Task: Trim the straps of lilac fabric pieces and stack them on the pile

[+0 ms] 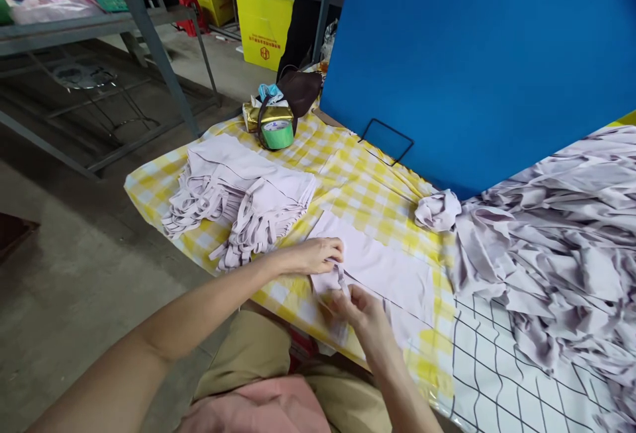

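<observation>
A pale lilac fabric piece (385, 264) lies flat in front of me, with narrow straps at its near side. My left hand (322, 256) rests at its left end, fingers curled closed on a strap (342, 277). Just nearer to me, my right hand (358, 308) pinches the lower part of that same strap between thumb and fingers. Some of the cloth under the right hand is blurred and partly covered. To the left of both hands sits a layered stack of similar strapped pieces (248, 171), their straps bunched toward me.
A yellow checked cloth (358, 194) covers the table. Green tape (277, 135), a gold packet (271, 114) and a dark bag (301, 92) sit at the far corner. A blue board (462, 62) stands behind. Loose lilac fabric (556, 254) is heaped right; a metal rack (159, 55) stands left.
</observation>
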The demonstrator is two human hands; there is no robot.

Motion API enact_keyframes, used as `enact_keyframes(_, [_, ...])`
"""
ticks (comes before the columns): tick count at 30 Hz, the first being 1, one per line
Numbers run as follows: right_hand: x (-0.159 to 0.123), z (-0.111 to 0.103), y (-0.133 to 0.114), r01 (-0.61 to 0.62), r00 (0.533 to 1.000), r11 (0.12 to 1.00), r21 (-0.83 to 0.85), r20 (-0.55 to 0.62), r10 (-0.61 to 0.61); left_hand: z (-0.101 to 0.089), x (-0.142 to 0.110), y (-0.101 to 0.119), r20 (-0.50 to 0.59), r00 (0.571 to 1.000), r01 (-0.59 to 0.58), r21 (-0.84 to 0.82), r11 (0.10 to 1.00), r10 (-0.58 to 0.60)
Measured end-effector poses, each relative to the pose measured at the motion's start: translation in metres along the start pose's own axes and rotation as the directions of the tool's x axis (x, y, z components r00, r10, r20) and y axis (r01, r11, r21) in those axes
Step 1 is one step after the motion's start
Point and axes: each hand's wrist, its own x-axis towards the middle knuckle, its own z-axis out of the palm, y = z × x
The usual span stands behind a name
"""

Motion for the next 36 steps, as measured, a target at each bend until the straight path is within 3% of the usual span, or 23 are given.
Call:
enact_keyframes(2, [-0.022,0.012,0.005,-0.01,1.0,0.968,0.252,0.015,0.006,-0.003,-0.003,0.001,0.021,1.0,0.004,-0.031,1.0,-0.003])
enact_keyframes(5, [-0.049,0.039,0.018,-0.049,0.995,0.877,0.478,-0.057,0.086,-0.006,-0.004,0.003,0.036,0.999,0.023,-0.033,0.999,-0.022])
enact_keyframes(9, [-0.067,0.076,0.041,-0.083,0.977,0.742,0.666,-0.091,0.191,-0.007,-0.003,0.009,0.041,0.998,0.05,-0.006,0.999,-0.05])
enact_keyframes(12, [-0.071,0.094,0.049,-0.115,0.971,0.624,0.773,-0.046,0.236,-0.007,-0.004,0.011,0.056,0.997,0.055,0.008,0.998,-0.056])
enact_keyframes(18, [-0.068,0.101,0.046,-0.264,0.927,0.303,0.916,0.154,0.341,-0.004,-0.007,0.011,0.035,0.998,0.06,0.011,0.998,-0.061])
enact_keyframes(21, [-0.065,0.101,0.047,-0.265,0.936,0.255,0.93,0.184,0.301,0.0,-0.007,0.014,0.015,0.997,0.08,0.008,0.997,-0.081])
enact_keyframes(24, [-0.067,0.106,0.053,-0.237,0.949,0.276,0.932,0.161,0.273,0.002,-0.007,0.018,0.009,0.996,0.091,0.049,0.995,-0.092])
enact_keyframes(26, [-0.072,0.107,0.059,-0.208,0.961,0.342,0.916,0.126,0.248,0.002,-0.007,0.02,0.005,0.995,0.103,0.091,0.991,-0.103])
enact_keyframes(28, [-0.08,0.101,0.069,-0.102,0.984,0.529,0.843,0.008,0.177,0.004,-0.007,0.023,0.008,0.992,0.125,0.132,0.983,-0.127])
enact_keyframes(30, [-0.088,0.084,0.081,0.099,0.976,0.777,0.622,-0.214,0.047,0.008,-0.003,0.027,0.011,0.989,0.142,0.181,0.973,-0.147])
enact_keyframes(32, [-0.096,0.058,0.092,0.236,0.872,0.935,0.264,-0.481,-0.084,0.018,0.003,0.032,0.012,0.989,0.14,0.234,0.962,-0.146])
enact_keyframes(34, [-0.099,0.029,0.103,0.164,0.705,0.986,-0.037,-0.695,-0.143,0.032,0.012,0.039,0.027,0.994,0.093,0.264,0.96,-0.104])
enact_keyframes(35, [-0.099,0.017,0.108,0.094,0.65,0.988,-0.124,-0.744,-0.155,0.039,0.017,0.044,0.046,0.997,0.055,0.266,0.962,-0.069])
enact_keyframes(36, [-0.099,0.006,0.112,0.037,0.635,0.984,-0.175,-0.756,-0.158,0.047,0.023,0.048,0.069,0.997,0.013,0.263,0.965,-0.033])
